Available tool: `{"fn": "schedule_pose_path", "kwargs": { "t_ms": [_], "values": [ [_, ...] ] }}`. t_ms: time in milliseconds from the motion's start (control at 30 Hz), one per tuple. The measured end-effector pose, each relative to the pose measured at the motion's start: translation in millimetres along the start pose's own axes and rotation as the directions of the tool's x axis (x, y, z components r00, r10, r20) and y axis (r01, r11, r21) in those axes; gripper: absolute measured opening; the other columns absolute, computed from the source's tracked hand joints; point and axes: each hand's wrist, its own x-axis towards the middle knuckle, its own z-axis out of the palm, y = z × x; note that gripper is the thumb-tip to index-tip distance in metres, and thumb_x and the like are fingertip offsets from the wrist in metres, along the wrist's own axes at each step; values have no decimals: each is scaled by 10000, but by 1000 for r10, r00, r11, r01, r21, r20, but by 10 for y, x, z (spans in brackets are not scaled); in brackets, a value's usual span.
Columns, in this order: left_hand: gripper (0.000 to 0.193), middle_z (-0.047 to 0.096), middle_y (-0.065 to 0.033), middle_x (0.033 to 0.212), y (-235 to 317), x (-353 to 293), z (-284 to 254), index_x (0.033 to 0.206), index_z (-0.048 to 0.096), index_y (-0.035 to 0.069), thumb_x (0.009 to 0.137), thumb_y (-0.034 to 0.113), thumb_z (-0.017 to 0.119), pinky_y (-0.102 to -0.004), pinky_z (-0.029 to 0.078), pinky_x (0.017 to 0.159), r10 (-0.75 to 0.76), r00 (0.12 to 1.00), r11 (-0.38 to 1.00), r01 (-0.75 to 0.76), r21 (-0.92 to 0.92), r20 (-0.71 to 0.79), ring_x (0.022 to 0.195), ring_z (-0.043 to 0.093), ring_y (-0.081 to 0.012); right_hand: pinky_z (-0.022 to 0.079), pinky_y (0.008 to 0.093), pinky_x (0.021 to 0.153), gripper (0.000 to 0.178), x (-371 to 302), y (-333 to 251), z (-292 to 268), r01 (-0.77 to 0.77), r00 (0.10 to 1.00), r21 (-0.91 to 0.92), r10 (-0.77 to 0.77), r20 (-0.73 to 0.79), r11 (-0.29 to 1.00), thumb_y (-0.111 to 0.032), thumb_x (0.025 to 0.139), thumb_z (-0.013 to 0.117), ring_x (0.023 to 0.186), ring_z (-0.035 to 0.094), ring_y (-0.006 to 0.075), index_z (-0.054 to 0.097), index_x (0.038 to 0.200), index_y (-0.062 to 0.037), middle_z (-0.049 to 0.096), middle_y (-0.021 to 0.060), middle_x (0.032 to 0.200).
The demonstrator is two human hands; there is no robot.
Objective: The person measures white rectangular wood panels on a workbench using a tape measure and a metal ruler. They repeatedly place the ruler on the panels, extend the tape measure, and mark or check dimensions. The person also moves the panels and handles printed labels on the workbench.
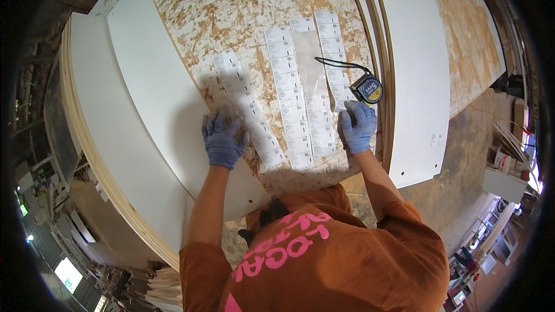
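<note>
Here, four long strips of white labels are seen side by side on a worn board, which is covered in white and brown patches. The first strip on the left is tilted, and its top end is set further left than its bottom end. On the third strip, labels are seen at the top and near the bottom, and a bare grey stretch is left in the middle.

Blue gloves are worn on both hands. The left hand is held palm down and open, with its fingers a little spread. It is placed just beside the tilted strip, over the edge of a white panel. The right hand is held by the bottom end of the last strip, with its fingers bent. Whether anything is gripped by it cannot be told, as the fingertips are partly hidden.

Just above the right hand, a black and yellow tape measure is seen, and its black strap is laid across the last strip. On the right, another white panel is seen. A brown-orange shirt with pink print is worn.
</note>
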Motion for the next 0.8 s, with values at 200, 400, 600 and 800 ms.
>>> {"fn": "schedule_pose_path", "kwargs": {
  "t_ms": [200,400,600,800],
  "values": [
    [347,542,-136,1316,11,5,-21,1010,733,215,692,352,753,-544,281,1132,-7,1000,1000,7,12,19,1299,437,-347,478,408,772,177,-18,31,9,-9,1000,15,9,2,1000,-124,775,658,839,628,302,702,944,-99,686,108,946],
    [376,502,-133,1391,-11,-16,-26,1070,714,226,710,329,741,-537,271,1139,-16,997,1000,17,-6,75,1318,422,-353,478,408,777,161,3,-23,-7,-42,999,38,42,13,998,-129,769,665,857,629,294,717,919,-106,686,103,958],
    [345,531,-121,1343,7,-3,-24,1020,722,224,691,322,760,-532,273,1141,-8,1000,1000,9,-21,27,1316,424,-336,460,397,799,179,-15,-15,10,-56,998,-11,56,26,998,-161,754,712,877,625,275,737,927,-122,688,86,974],
    [328,571,-100,1276,13,15,-31,978,738,223,674,336,782,-532,272,1141,-8,1000,1000,9,-20,22,1306,436,-314,437,392,827,183,-23,-18,17,-75,996,-67,78,51,995,-176,759,726,906,611,266,746,935,-130,681,78,989]
  ]
}}
